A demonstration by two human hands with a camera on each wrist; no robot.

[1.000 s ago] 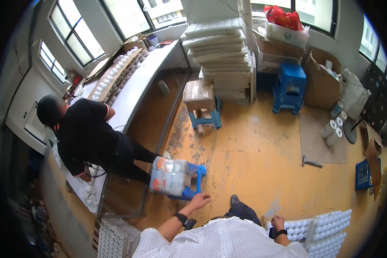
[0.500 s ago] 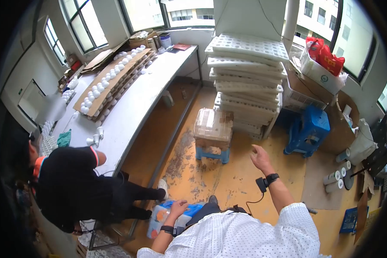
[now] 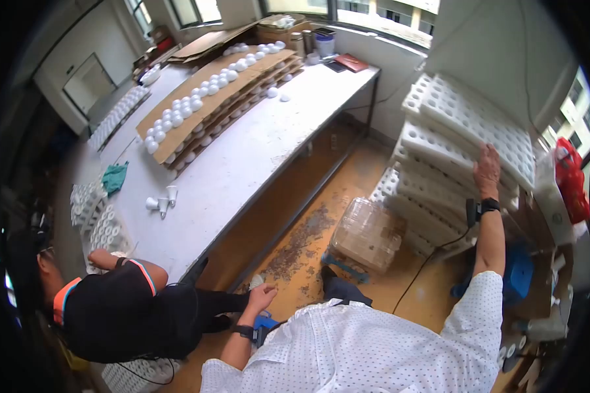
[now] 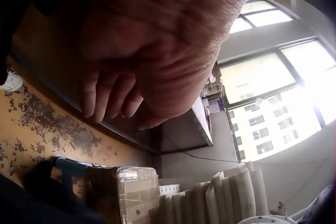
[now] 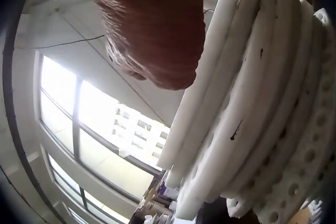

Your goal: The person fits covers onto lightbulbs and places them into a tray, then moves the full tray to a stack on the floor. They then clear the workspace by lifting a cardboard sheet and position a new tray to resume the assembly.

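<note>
A tall stack of white foam trays (image 3: 449, 101) with rows of round holes stands at the right in the head view. My right hand (image 3: 487, 171) is stretched out at the front edge of the upper trays, fingers pointing up and away. In the right wrist view the back of this hand (image 5: 157, 29) is beside the layered tray edges (image 5: 236, 108), its fingertips hidden. Low in front of my body, my left hand (image 3: 261, 299) hangs with loosely bent fingers. Nothing lies in it in the left wrist view, where its fingers (image 4: 105, 95) droop.
A taped cardboard box (image 3: 367, 236) sits on a blue stool (image 3: 344, 268) before the stack. Left is a long white table (image 3: 242, 164) bearing cardboard layers with white bulbs (image 3: 210, 88). A person in black (image 3: 124, 314) stands beside it. Red bags (image 3: 570, 183) are far right.
The view has turned left and come nearer the trays. My right arm has risen from my side and stretched forward to the stack. The left hand stays low, holding nothing.
</note>
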